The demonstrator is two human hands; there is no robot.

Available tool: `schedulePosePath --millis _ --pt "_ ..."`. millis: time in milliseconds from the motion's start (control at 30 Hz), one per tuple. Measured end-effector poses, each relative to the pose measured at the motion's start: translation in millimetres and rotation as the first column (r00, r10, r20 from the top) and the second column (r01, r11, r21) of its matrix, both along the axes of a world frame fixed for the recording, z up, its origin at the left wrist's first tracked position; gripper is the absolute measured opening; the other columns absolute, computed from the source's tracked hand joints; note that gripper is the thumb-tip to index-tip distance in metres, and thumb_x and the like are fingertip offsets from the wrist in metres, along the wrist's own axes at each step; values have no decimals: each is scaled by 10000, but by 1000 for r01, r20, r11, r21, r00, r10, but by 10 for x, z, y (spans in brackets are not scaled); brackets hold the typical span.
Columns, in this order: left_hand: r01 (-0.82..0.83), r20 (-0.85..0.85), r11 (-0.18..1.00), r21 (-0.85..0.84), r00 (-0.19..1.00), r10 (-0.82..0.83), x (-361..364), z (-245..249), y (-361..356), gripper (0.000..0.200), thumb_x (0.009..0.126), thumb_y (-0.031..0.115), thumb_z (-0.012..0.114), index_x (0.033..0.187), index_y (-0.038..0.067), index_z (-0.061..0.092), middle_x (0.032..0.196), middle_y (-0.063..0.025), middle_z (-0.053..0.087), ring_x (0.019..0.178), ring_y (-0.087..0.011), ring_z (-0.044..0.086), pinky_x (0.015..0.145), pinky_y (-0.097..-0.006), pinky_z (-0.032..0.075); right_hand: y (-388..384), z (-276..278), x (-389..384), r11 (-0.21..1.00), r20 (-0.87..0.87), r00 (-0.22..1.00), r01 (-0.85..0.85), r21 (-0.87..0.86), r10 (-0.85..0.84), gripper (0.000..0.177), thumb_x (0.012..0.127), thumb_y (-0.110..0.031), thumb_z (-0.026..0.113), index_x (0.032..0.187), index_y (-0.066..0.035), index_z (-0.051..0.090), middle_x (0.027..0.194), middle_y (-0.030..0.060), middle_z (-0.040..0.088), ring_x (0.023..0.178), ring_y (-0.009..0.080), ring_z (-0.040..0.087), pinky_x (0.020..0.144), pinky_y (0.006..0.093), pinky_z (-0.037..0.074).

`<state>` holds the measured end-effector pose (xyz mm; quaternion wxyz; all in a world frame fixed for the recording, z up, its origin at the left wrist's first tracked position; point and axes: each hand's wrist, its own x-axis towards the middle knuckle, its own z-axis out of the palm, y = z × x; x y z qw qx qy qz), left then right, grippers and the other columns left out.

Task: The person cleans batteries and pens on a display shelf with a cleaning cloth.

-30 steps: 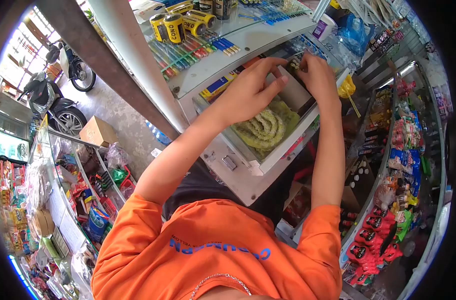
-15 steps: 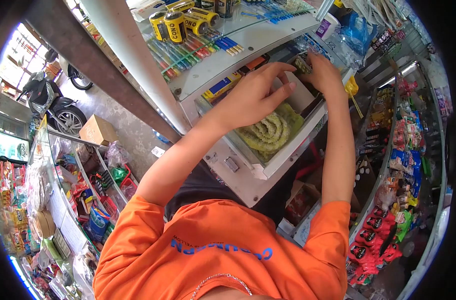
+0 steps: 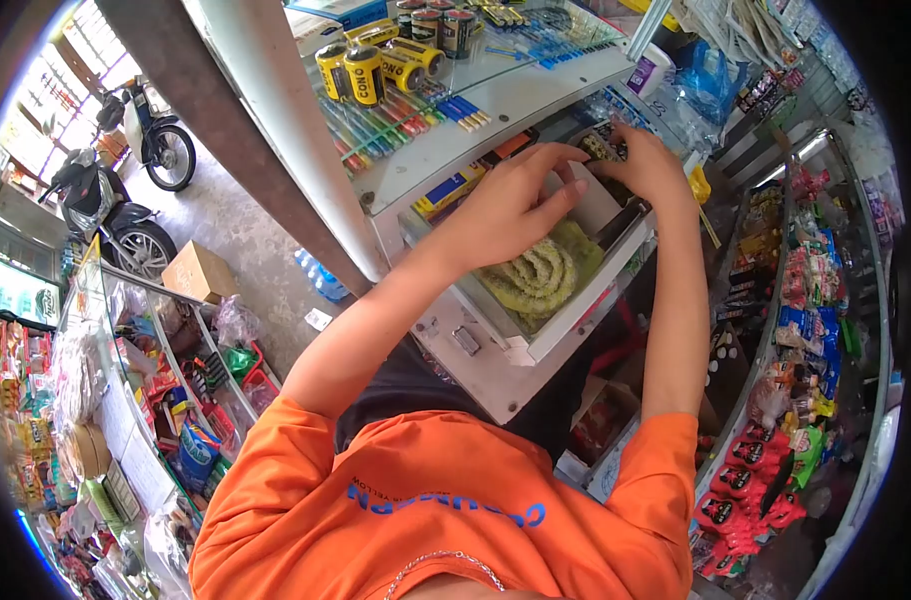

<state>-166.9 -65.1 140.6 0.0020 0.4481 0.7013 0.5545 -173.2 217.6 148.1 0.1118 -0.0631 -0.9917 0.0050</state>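
My left hand (image 3: pixel 520 205) hovers over the glass-sided drawer (image 3: pixel 575 318), thumb apart from its bent fingers, with nothing visible in it. Beneath it lies a yellow-green coil (image 3: pixel 543 275), seemingly in a clear bag. At the drawer's far right, my right hand (image 3: pixel 652 168) has its fingers bent around a small dark patterned packet (image 3: pixel 599 143). Part of the packet is hidden by the fingers. A pale box (image 3: pixel 597 212) stands between the hands, and a yellow-and-blue box (image 3: pixel 447 193) sits at the drawer's left side.
Above the drawer, a glass counter (image 3: pixel 520 95) bears yellow batteries (image 3: pixel 364 76) and rows of pens (image 3: pixel 395 128). A white post (image 3: pixel 293 130) rises at left. Packaged goods (image 3: pixel 750 470) line the right shelf. A cardboard box (image 3: pixel 199 272) and motorbikes (image 3: pixel 165 155) stand on the floor.
The view has shifted slightly, showing more of the floor and a second motorbike. My left hand stays over the drawer; my right fingers have shifted slightly at the dark packet.
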Motion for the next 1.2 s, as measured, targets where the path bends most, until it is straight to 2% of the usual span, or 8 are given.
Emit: schedulePosePath --millis 200,367,500,567,633,1033,1167,1200 --pt "10 29 999 46 1000 -12 -3 -15 -13 392 1084 248 634 1416 44 594 1081 -107 669 769 -158 640 710 -331 518 -423 629 21 983 -108 994 -35 -181 15 554 914 -495 786 1310 -122 674 1218 152 737 1126 366 708 922 475 571" --pt "13 -30 996 93 1000 -10 -28 -47 -10 384 1076 243 638 1401 44 593 1085 -114 678 769 -182 671 714 -349 531 -626 630 -564 914 -415 848 -397 -86 329 411 1006 -368 701 1340 -136 642 1252 148 723 1162 370 697 985 499 543" --pt "14 -19 994 107 1000 -12 -25 -39 -10 387 1070 246 638 1394 40 593 1080 -129 688 774 -194 683 726 -363 541 -626 387 -1309 886 -509 750 -460 59 423 483 1085 -305 579 1547 -172 534 1561 166 562 1444 357 534 1196 452 414" --pt "19 -15 994 104 1000 -17 -23 -37 -5 391 1068 246 641 1395 38 592 1083 -134 693 779 -200 687 730 -366 543 -764 493 -1390 910 -451 820 -412 -39 352 502 1110 -319 505 1597 -197 491 1648 151 477 1520 351 449 1259 444 325" --pt "6 -3 995 105 1000 -6 -32 -48 -2 395 1066 246 643 1396 35 592 1087 -138 697 783 -206 690 733 -368 544 -816 545 -1510 968 -150 960 -245 -47 235 496 1113 -330 484 1592 -200 500 1661 121 467 1514 347 455 1256 457 325" --pt "50 37 990 135 998 -55 -12 -30 -2 374 1068 257 638 1356 18 615 1080 -155 707 808 -249 697 745 -393 547 -681 506 -912 889 -266 853 -397 230 449 607 966 -92 645 1550 -183 508 1586 124 540 1462 333 502 1203 493 353" --pt "-24 -16 991 131 1000 27 -20 -52 -12 409 1064 260 652 1386 16 588 1073 -142 697 833 -219 693 736 -381 546 -758 730 -643 888 -289 845 -387 249 449 417 966 -125 707 1382 -116 673 1330 138 722 1297 351 626 1134 454 404" --pt "-39 -22 991 130 999 42 -12 -55 -13 425 1060 256 660 1401 17 578 1075 -132 696 834 -202 689 731 -375 547 -825 749 -527 863 -400 767 -413 291 502 301 981 -133 719 1274 -66 726 1154 143 766 1123 323 704 1029 402 479"
